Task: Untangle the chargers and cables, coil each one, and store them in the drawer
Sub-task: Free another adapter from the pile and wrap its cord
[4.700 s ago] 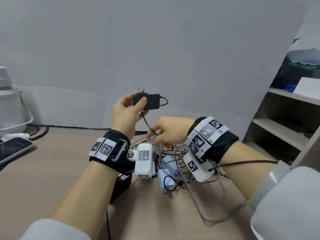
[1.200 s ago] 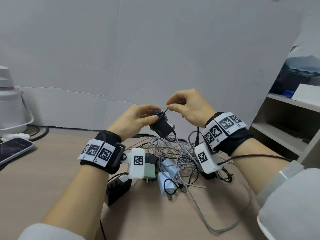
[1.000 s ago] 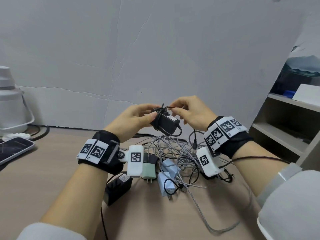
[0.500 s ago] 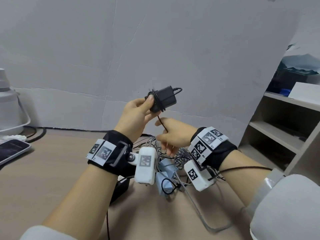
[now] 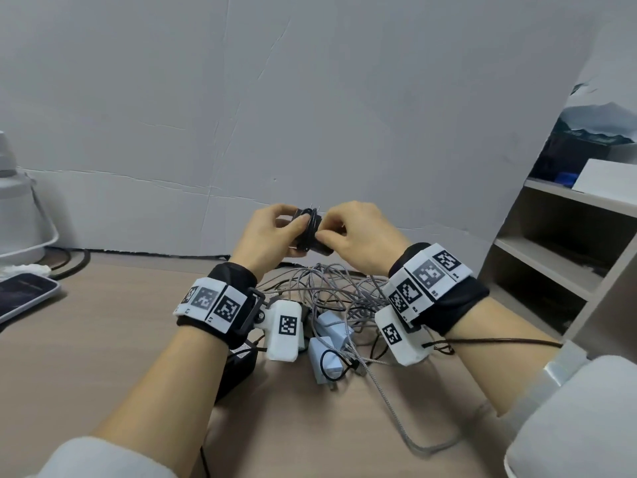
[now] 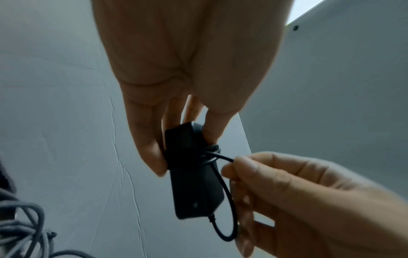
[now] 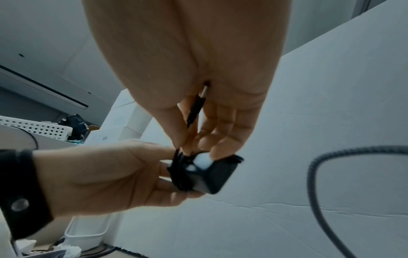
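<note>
Black charger (image 5: pixel 307 232) held up at 12 o'clock above grey cable pile (image 5: pixel 331 291) on table (image 5: pixel 103 339). Left hand (image 5: pixel 272 232) grips its body. Right hand (image 5: pixel 358 232) pinches thin cord (image 6: pixel 223 183), wrapping it round. Step looks like coiling. Next: tuck loose end, find drawer, not seen.

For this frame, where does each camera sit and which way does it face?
Head: worn on the head, facing forward and down; left hand and right hand hold the black charger block above grey braided cables.
Left wrist: along the left hand's fingers.
Right wrist: along the right hand's fingers.
All three share the charger.
</note>
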Motion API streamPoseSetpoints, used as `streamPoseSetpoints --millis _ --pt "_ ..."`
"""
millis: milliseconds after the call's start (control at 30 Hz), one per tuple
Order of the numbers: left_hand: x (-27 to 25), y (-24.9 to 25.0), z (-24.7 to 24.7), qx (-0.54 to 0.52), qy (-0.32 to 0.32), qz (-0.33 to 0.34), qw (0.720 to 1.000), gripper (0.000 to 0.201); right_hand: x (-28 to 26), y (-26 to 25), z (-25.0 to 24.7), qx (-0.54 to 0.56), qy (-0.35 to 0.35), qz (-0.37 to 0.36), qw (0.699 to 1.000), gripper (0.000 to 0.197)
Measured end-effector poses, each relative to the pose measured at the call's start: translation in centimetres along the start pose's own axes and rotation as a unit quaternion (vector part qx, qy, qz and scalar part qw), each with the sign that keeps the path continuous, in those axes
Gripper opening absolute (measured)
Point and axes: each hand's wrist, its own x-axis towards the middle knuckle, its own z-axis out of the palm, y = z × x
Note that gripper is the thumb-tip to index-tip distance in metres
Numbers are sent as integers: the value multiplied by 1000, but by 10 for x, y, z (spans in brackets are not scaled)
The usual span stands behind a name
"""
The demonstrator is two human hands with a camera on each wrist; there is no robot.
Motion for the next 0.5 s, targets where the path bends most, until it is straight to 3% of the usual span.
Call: streamPoseSetpoints --millis 167,300,500 --pt "-5 3 0 12 -36 -15 999 29 0 12 13 12 38 32 999 18" --pt "-6 6 1 23 -72 10 997 21 -1 9 12 71 3 59 996 22" --pt "-8 10 6 2 -90 68 994 15 -4 4 8 162 50 119 978 25"
